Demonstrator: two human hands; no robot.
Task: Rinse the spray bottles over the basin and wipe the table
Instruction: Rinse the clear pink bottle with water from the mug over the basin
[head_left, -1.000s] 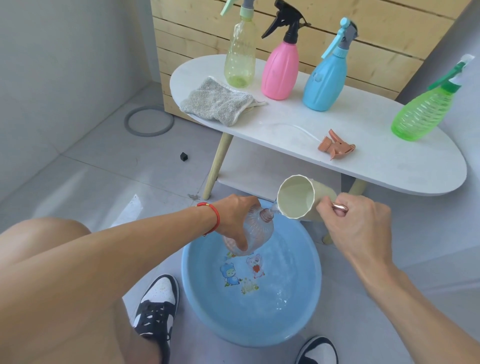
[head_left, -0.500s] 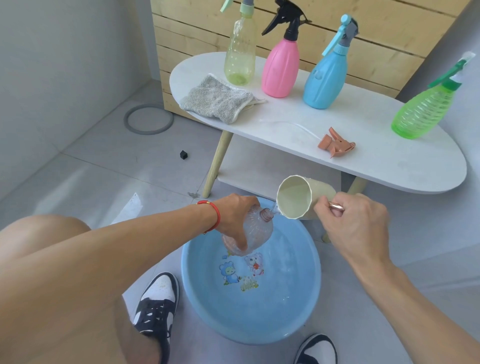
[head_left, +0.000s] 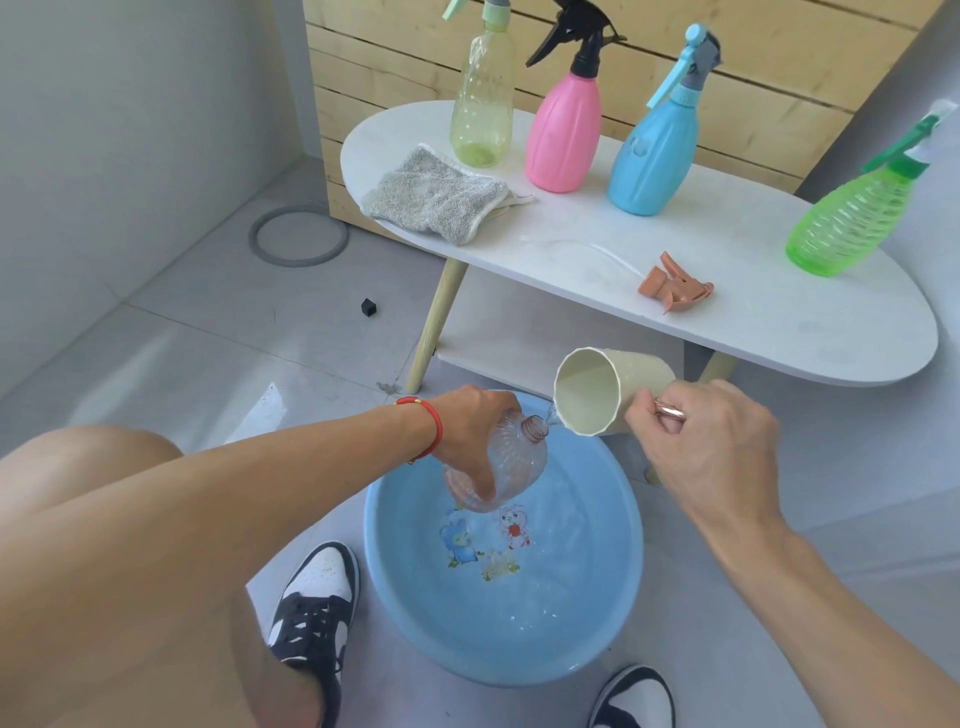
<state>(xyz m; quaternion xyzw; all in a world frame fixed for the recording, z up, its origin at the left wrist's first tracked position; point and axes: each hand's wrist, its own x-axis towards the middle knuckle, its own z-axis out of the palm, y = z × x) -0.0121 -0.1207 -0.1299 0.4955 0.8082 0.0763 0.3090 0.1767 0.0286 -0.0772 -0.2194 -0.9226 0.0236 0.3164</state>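
We take the blue basin (head_left: 613, 613) on the floor as our landmark. Just above its far rim, our left hand (head_left: 467, 431) is wrapped around a clear bottle (head_left: 506, 467), fingers curled over its body, neck tilted toward the right. Our right hand (head_left: 711, 441) is closed around the handle of a cream cup (head_left: 608, 389), tipped so that its lip nearly meets the bottle's mouth; a thin stream of water passes between them.

Beyond the basin stands a white table (head_left: 753, 312). On it are a grey cloth (head_left: 436, 200), a pale yellow-green bottle (head_left: 483, 119), a pink bottle (head_left: 563, 135), a blue bottle (head_left: 654, 150), a green bottle (head_left: 852, 223) and a loose orange spray head (head_left: 675, 286) with its tube.

We judge the risk to be a missed pour: the bottle's mouth is narrow and sits near the basin's edge, so a wobble could send water onto the floor or our shoes (head_left: 317, 608). The wet bottle might also slip.

How full the bottle is, we cannot tell. The yellow-green bottle's top is cut off.
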